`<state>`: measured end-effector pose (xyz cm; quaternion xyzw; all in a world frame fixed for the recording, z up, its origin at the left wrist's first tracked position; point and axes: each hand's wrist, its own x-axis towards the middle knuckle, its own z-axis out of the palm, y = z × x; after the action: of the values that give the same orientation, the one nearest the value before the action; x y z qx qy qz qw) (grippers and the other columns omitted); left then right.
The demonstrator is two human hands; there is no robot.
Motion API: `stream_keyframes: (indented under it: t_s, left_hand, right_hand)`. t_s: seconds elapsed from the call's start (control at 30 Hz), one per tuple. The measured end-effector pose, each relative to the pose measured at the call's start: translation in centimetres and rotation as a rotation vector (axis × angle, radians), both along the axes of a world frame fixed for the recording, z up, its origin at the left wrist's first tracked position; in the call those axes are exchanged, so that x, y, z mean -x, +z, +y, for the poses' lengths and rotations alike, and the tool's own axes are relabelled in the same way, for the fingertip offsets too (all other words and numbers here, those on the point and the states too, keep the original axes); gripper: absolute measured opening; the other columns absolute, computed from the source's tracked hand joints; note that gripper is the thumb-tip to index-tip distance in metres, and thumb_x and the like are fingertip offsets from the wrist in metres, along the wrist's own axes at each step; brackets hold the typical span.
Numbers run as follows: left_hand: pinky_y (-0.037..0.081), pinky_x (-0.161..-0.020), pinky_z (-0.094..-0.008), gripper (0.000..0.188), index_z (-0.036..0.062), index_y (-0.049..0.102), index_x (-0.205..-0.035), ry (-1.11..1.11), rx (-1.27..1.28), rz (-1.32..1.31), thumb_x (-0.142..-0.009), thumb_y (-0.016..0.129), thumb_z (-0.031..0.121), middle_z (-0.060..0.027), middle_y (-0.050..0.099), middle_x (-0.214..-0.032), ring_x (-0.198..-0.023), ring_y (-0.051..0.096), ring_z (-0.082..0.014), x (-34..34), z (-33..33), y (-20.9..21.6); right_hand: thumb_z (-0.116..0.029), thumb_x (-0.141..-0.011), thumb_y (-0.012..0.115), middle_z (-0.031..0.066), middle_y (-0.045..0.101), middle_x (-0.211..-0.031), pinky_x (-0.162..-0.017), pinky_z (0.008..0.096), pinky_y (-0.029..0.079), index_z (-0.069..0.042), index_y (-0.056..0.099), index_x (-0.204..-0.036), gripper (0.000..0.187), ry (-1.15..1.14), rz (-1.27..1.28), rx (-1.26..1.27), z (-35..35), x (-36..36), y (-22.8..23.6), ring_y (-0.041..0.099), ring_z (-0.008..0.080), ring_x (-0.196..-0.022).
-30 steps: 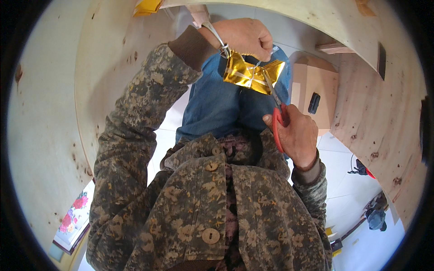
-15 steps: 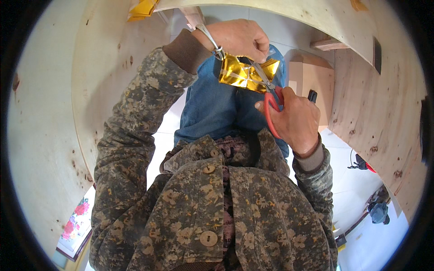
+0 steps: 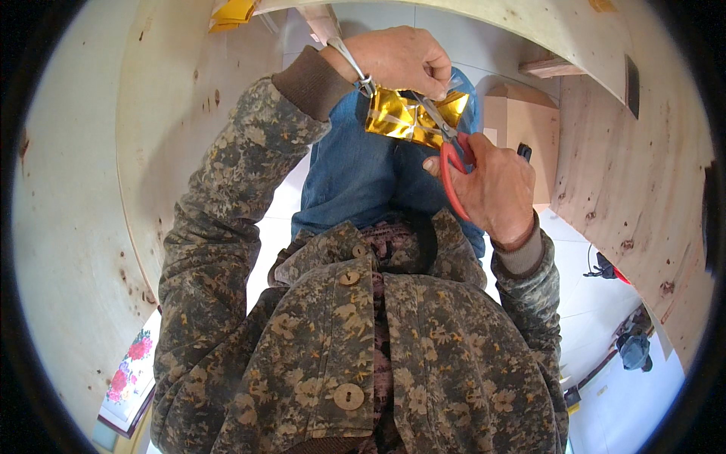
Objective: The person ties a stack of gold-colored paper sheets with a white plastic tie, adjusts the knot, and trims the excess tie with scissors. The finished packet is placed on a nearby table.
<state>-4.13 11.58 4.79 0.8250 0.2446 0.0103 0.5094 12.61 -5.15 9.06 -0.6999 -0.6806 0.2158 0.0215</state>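
A piece of shiny gold foil [image 3: 392, 115] hangs creased over my knees. Along its upper edge, my left hand [image 3: 397, 60] pinches it with the fingers closed and the knuckles up; the fingertips are partly hidden. My right hand [image 3: 501, 188] is wrapped round red-handled scissors [image 3: 448, 175], thumb at the handle. Their metal blades point up and left across the right part of the foil, close to the left fingertips. Whether the foil lies between the blades I cannot tell.
Curved pale wooden panels [image 3: 83, 189] enclose me on the left, right and far side. A cardboard box [image 3: 533, 125] stands beyond my right hand. More gold foil [image 3: 233, 13] lies at the upper left on the panel. Below my hands are my legs in blue jeans [image 3: 352, 166].
Both hands have shifted very slightly away from me, the foil and scissors with them. The grips look the same.
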Motion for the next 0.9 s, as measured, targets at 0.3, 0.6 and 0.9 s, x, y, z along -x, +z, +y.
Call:
stream_keyframes:
  t_s: [0.3, 0.6, 0.9]
  left_hand:
    - [0.048, -0.061, -0.0273, 0.022, 0.0018, 0.068, -0.087, -0.020, -0.068, 0.044, -0.092, 0.068, 0.023, -0.0025, 0.066, -0.073, -0.066, 0.058, -0.0096, 0.1, -0.1, 0.2]
    - [0.047, -0.061, -0.0272, 0.022, 0.0002, 0.067, -0.087, 0.000, -0.074, 0.002, -0.092, 0.068, 0.022, -0.0023, 0.065, -0.072, -0.065, 0.057, -0.0093, 0.1, -0.2, -0.3]
    - [0.048, -0.061, -0.0275, 0.021, 0.0006, 0.067, -0.087, -0.008, -0.067, -0.012, -0.091, 0.069, 0.021, -0.0024, 0.065, -0.071, -0.064, 0.057, -0.0096, 0.1, -0.2, 0.1]
  right_hand:
    - [-0.060, -0.074, 0.078, 0.0163, 0.067, -0.065, -0.060, 0.0432, 0.052, -0.003, 0.071, -0.091, 0.061, -0.011, 0.031, 0.004, 0.0, -0.3, -0.2, 0.068, 0.0339, -0.062]
    - [-0.063, -0.077, 0.075, 0.0139, 0.064, -0.063, -0.058, 0.0409, 0.048, 0.000, 0.065, -0.094, 0.066, 0.088, 0.059, -0.131, 0.2, -0.6, -1.3, 0.064, 0.0318, -0.058]
    - [-0.061, -0.078, 0.075, 0.0161, 0.066, -0.063, -0.061, 0.0429, 0.051, -0.003, 0.070, -0.092, 0.060, 0.025, 0.060, 0.013, 0.5, -0.2, -0.3, 0.067, 0.0337, -0.061]
